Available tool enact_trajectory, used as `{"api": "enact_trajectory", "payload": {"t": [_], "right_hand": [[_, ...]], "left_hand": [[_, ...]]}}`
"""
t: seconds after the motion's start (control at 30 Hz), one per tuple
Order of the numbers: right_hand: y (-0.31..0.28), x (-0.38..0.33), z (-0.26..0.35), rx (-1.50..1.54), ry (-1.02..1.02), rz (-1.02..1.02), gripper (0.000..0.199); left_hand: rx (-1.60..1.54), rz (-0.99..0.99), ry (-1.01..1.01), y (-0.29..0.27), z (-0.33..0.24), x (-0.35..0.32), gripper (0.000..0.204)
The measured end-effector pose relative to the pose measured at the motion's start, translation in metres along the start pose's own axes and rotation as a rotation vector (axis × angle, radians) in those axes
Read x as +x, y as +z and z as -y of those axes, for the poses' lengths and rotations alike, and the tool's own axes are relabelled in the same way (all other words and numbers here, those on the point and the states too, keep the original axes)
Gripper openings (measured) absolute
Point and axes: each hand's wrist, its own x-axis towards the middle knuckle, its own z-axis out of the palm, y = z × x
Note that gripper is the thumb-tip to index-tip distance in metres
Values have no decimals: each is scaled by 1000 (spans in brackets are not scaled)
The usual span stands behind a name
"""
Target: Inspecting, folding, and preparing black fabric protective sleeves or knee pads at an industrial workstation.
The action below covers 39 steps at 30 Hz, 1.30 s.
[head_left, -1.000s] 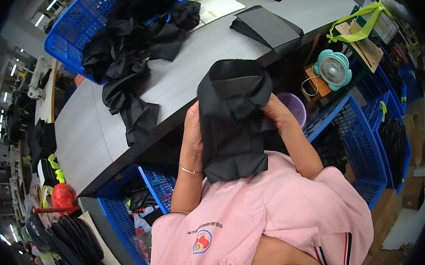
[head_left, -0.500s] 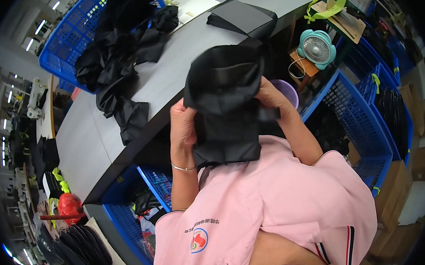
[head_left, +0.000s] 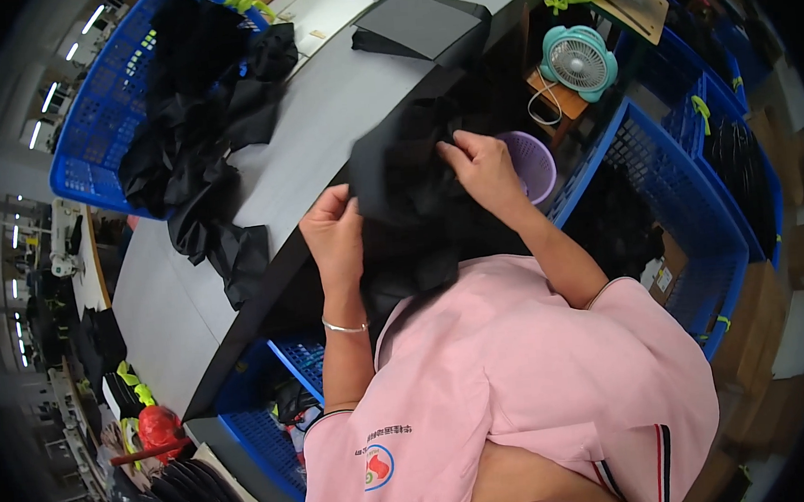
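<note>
Smack in the middle of the frame, a black cloth piece (head_left: 387,191) is held up between both hands, kinda blurry, long axis running roughly top to bottom. Its left edge is pinched by the left hand (head_left: 334,232), its upper right by the right hand (head_left: 485,171), so neither's really nearer. Just beside the latter, a purple bin (head_left: 534,161) is seen, contents unclear. Upper left, a blue basket (head_left: 87,152) is heaped with black fabric (head_left: 192,107), some draped onto the gray table (head_left: 163,296). Dark stuff (head_left: 605,223) is piled in the blue crate (head_left: 692,198) at right.
</note>
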Motion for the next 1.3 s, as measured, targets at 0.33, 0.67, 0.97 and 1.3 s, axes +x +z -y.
{"api": "enact_trajectory", "payload": {"t": [0.33, 0.67, 0.97, 1.3], "right_hand": [[-33, 37, -58, 879, 375, 296, 41], [-2, -24, -83, 1039, 941, 269, 70], [-41, -40, -110, 1176, 914, 202, 67], [-216, -141, -216, 778, 989, -541, 77]], "left_hand": [[-340, 54, -272, 8, 46, 67, 24], [-501, 242, -597, 33, 76, 77, 38], [-284, 479, -826, 85, 97, 62, 47], [62, 259, -630, 15, 113, 13, 30]]}}
